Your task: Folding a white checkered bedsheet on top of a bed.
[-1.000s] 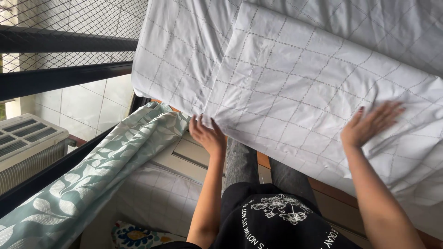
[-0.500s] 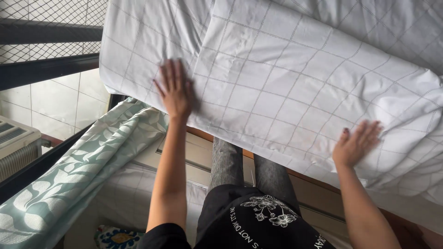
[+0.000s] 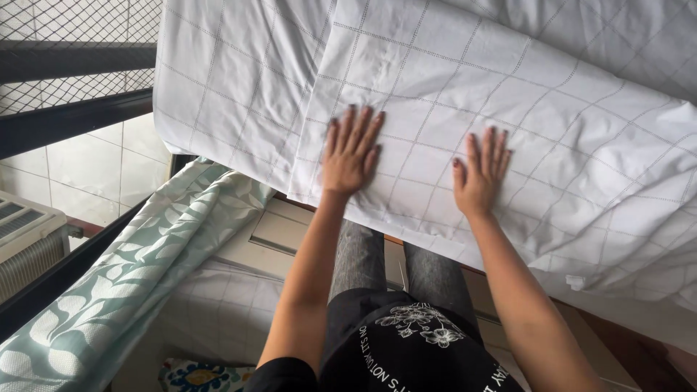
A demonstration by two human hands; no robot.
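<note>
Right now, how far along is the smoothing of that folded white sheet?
Done: the white checked sheet is folded over on itself, its top layer lying fairly flat. In hand: the left hand and right hand press flat on the fold, fingers spread. Left: wrinkles remain toward the right side, and the leaf-print curtain hangs bunched beside it.

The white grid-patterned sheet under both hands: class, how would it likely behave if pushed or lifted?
The white sheet is probably floppy: it creases and sags over the edge. It likely bunches when pushed, as wrinkles show beside the right hand. It looks light; the left hand lies flat on it.
</note>
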